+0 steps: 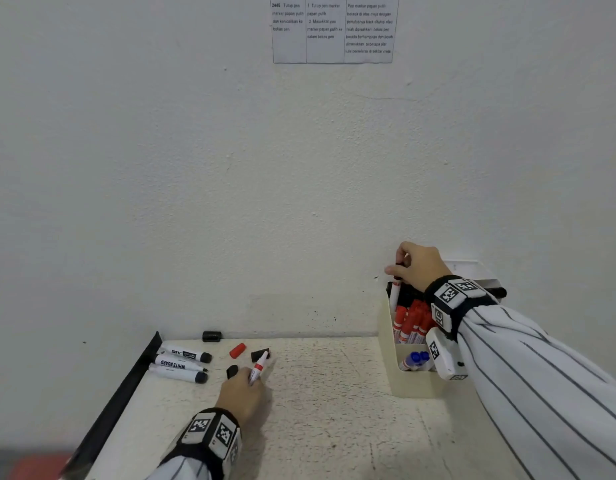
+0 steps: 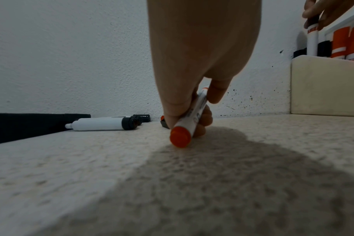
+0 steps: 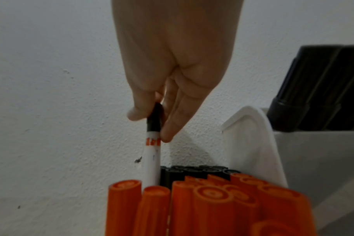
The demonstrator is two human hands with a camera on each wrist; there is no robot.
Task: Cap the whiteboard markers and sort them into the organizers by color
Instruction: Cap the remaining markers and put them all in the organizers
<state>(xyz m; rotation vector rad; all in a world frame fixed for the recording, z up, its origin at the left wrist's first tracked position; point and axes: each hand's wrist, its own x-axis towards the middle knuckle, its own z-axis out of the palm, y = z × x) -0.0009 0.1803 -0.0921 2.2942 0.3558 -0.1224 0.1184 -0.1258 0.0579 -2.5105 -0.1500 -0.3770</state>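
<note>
The left hand (image 1: 242, 388) lies low on the surface (image 1: 334, 410), well left of the organizer (image 1: 408, 384), its grip curled round a red marker (image 1: 258, 368) that has no cap on; the marker's red butt end (image 2: 180, 138) touches the surface. A loose red cap (image 1: 237, 350) and two black caps (image 1: 260, 355) lie just beyond that hand. Farther left of the organizer, three black markers (image 1: 182, 363) lie side by side.

The right hand (image 1: 419, 266) is above the organizer's back compartment, its grip pinching the black cap of a marker (image 3: 152, 161) that stands nearly upright, its lower end among the black-capped ones there. Red markers (image 1: 412, 322) fill the middle compartment; blue ones (image 1: 415, 360) sit in the front.
</note>
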